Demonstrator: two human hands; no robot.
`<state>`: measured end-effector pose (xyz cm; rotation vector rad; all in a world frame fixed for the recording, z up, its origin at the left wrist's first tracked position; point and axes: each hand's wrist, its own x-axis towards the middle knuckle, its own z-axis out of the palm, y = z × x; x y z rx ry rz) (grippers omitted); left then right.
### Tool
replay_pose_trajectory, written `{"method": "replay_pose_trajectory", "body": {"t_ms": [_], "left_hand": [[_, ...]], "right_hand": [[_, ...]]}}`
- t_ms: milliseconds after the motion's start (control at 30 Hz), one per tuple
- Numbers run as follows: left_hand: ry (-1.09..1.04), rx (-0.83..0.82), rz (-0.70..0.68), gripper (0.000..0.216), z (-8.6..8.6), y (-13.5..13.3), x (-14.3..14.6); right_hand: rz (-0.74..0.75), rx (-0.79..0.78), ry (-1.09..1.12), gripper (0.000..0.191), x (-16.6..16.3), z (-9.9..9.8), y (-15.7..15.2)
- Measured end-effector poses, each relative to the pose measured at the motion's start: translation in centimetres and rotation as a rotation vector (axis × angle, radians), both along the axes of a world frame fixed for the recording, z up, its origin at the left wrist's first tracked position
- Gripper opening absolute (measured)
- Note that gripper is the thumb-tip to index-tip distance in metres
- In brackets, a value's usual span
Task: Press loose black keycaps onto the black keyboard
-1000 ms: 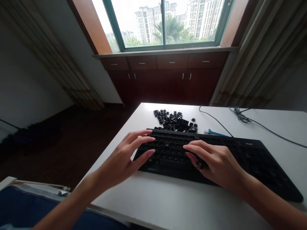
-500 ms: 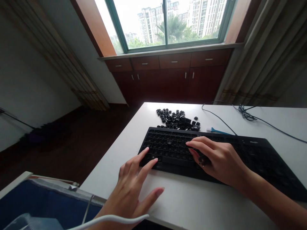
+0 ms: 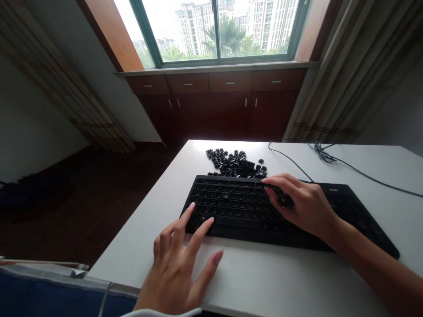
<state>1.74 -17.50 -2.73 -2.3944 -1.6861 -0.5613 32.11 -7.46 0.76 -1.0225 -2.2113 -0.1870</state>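
Keyboard [image 3: 264, 211], black, lies across the white worktop [image 3: 264, 281], near its front edge. Left hand [image 3: 180, 264] rests flat on the worktop, fingers [image 3: 198, 233] spread and released, two tips touching the keyboard's near left corner. Right hand [image 3: 304, 204] hovers over the middle keys, fingers curled around a small dark keycap [image 3: 284, 201]. Loose keycaps [image 3: 236, 163] lie heaped just behind the keyboard, and a cable [image 3: 330, 160] trails along the far right.

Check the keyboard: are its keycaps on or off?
Mostly off: the keyboard shows bare sockets, and loose keycaps lie heaped on the table behind it.
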Motion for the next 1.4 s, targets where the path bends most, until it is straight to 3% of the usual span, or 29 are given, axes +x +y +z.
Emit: {"method": "replay_pose_trajectory", "body": {"t_ms": [133, 267, 400, 567, 733, 867, 1100, 1233, 1400], "left_hand": [[-0.021, 0.01, 0.012, 0.053, -0.2, 0.0, 0.1], [-0.056, 0.006, 0.03, 0.049, -0.4, -0.1, 0.2], [-0.057, 0.025, 0.018, 0.049, -0.6, 0.2, 0.0], [-0.013, 0.032, 0.006, 0.049, -0.8, 0.4, -0.2], [-0.017, 0.056, 0.01, 0.05, -0.8, 0.4, -0.1], [-0.048, 0.071, -0.004, 0.05, -0.7, 0.3, 0.0], [-0.091, 0.091, -0.03, 0.054, -0.6, -0.1, 0.1], [-0.149, 0.078, -0.047, 0.057, -0.3, -0.2, -0.4], [-0.203, 0.076, -0.055, 0.055, 0.7, 0.8, -2.5]], "right_hand": [[-0.08, 0.056, -0.035, 0.026, 1.2, 0.8, 0.5], [-0.223, 0.149, 0.03, 0.021, 3.9, 2.9, 0.9], [-0.373, 0.208, 0.087, 0.017, 6.7, 4.5, -0.4], [-0.408, 0.204, -0.06, 0.021, 9.4, 4.5, -3.1], [-0.523, 0.18, -0.024, 0.018, 10.8, 4.3, -4.8], [-0.374, 0.065, -0.024, 0.021, 8.1, 2.9, -5.7], [0.123, -0.199, -0.034, 0.034, -3.4, 0.8, -5.4], [0.238, -0.264, -0.093, 0.033, -8.2, 0.7, -4.6], [0.268, -0.298, -0.155, 0.033, -10.2, 0.4, -4.0]]}}
